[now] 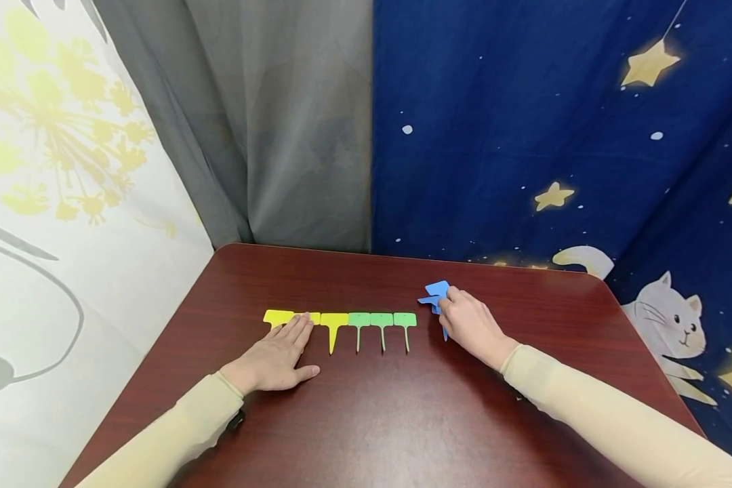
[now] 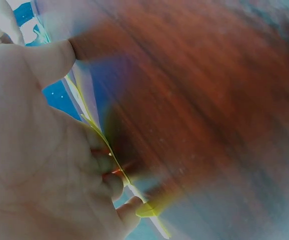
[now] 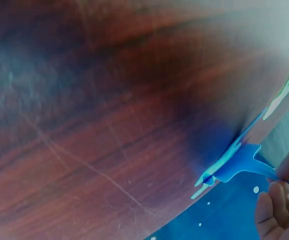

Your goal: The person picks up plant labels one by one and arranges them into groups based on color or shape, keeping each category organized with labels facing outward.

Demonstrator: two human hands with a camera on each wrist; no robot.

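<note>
A row of T-shaped plastic plant labels lies on the table: three yellow labels (image 1: 334, 320) at the left, then three green labels (image 1: 381, 319), stems toward me. My left hand (image 1: 272, 359) rests flat with its fingers over the left and middle yellow labels, partly hiding them; its thumb is spread out to the right. Right of the row, my right hand (image 1: 472, 325) pinches a blue plant label (image 3: 244, 162) between thumb and fingers. Other blue labels (image 3: 224, 159) lie close under it in the right wrist view, partly overlapped.
The dark red-brown table (image 1: 396, 413) has rounded far corners. Behind it hang a grey curtain (image 1: 305, 122) and a blue curtain (image 1: 500, 122) with stars and a cat. A white patterned curtain (image 1: 67, 271) hangs along the left side.
</note>
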